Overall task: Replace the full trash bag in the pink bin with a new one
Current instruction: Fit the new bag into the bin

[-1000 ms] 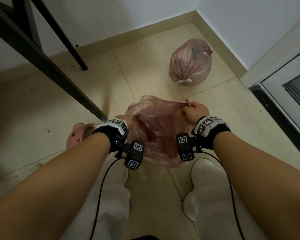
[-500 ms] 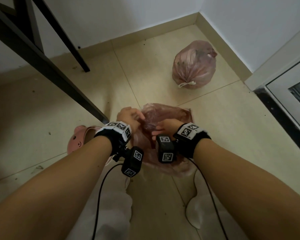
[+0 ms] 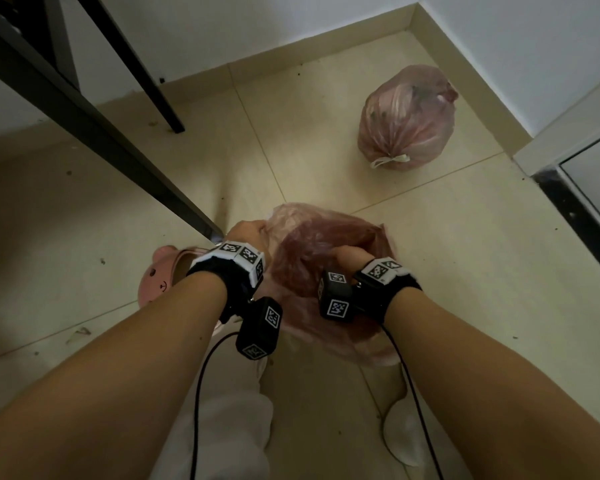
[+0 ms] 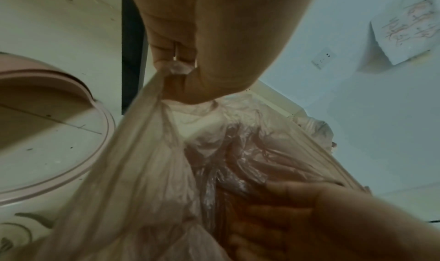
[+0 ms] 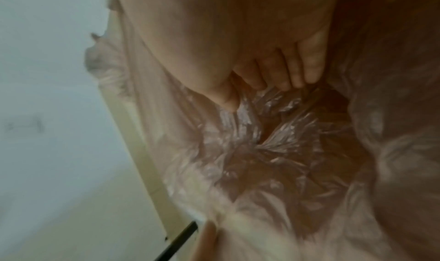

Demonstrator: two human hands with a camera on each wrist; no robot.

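New trash bag (image 3: 312, 237) — rim in left hand (image 3: 245, 230) grip, right hand (image 3: 347, 254) inside.

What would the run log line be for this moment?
phase: opening new bag | left hand: pinches bag rim | right hand: inside bag, spreading it | full bag: tied, on floor

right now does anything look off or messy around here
The pink bin lies tipped on its side on the floor beside the left hand, not upright. Dark specks of dirt dot the floor tiles. The tied full bag sits apart near the corner, closed, nothing spilled. The new bag looks intact.
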